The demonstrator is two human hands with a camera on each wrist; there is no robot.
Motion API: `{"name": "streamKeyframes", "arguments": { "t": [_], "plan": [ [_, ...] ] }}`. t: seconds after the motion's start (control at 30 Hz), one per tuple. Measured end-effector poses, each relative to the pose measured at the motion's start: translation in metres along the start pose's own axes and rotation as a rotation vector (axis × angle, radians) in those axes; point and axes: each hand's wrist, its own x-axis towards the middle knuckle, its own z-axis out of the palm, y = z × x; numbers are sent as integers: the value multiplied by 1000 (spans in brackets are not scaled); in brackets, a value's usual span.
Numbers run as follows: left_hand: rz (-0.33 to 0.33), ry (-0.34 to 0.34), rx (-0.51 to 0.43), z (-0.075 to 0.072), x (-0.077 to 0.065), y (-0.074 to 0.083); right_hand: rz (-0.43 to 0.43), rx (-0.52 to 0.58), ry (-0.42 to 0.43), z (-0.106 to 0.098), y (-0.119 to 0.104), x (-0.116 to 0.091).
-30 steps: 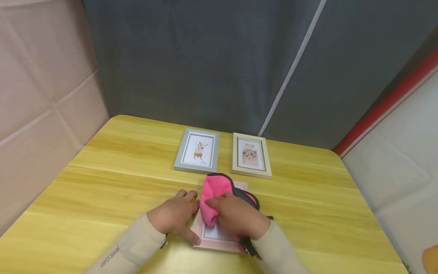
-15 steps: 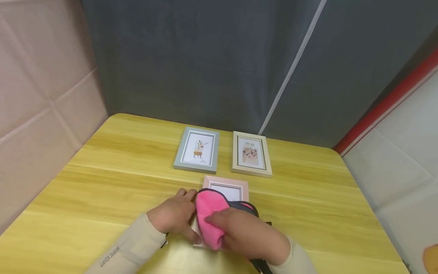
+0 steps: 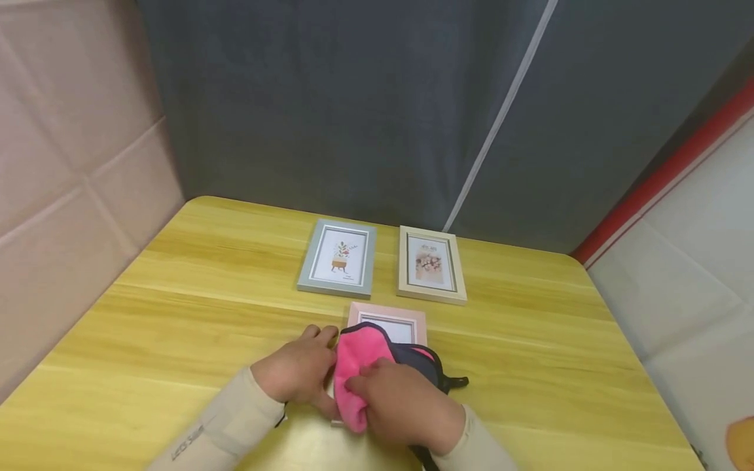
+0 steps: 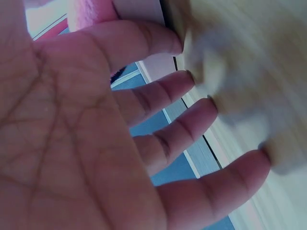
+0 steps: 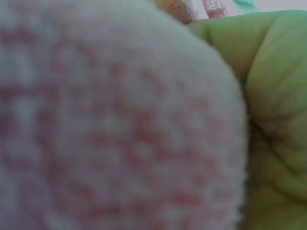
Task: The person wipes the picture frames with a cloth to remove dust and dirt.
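Note:
A pink picture frame [image 3: 383, 309] lies flat on the table, its far end showing and most of the rest covered. My right hand [image 3: 406, 405] grips a pink fleecy cloth [image 3: 358, 353] with a dark backing and edging, pressed down over the near part of that frame. In the right wrist view the cloth [image 5: 120, 115] fills most of the picture, blurred. My left hand [image 3: 297, 369] rests along the frame's left side, fingers spread and only slightly bent, thumb by the near left corner. The left wrist view shows its fingertips touching the tabletop, with nothing gripped.
Behind the pink frame lie a blue-grey picture frame [image 3: 306, 271] with a plant print and a cream picture frame [image 3: 403, 268] with a flower print. The yellow wooden table [image 3: 194, 294] ends at a dark curtain [image 3: 318, 118]. A black strap loop [image 3: 456, 382] trails from the cloth.
The right hand and cloth have slid from the pink frame's far end towards its near end, then slightly left, baring the far end. The left hand stays in place.

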Motion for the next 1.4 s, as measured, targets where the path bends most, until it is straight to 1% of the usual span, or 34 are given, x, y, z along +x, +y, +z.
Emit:
{"name": "streamKeyframes", "arguments": {
  "t": [0.2,0.4,0.5,0.63,0.83,0.97,1.1,1.2,1.3,1.4],
  "plan": [
    [-15,-24,36,0,0,-1,67,148,-43,-11,17,22],
    [-19,-23,81,0,0,1,124,215,-69,-19,36,34],
    [-15,-22,107,0,1,1,148,246,-73,-20,42,38],
    [-15,-24,127,-1,1,2,150,263,-65,-22,48,42],
    [-11,-21,133,-1,1,2,162,271,-74,-23,51,45],
    [-16,-20,119,-1,1,1,165,322,-65,-21,53,42],
    [-12,-26,71,-2,1,0,135,372,-43,-19,53,32],
    [8,-33,23,-4,1,-4,81,367,-20,-16,52,20],
    [28,-43,-29,-6,4,-14,4,328,26,-13,47,5],
    [55,-26,-89,-9,8,-24,-83,268,90,-11,41,-10]
  ]
}}
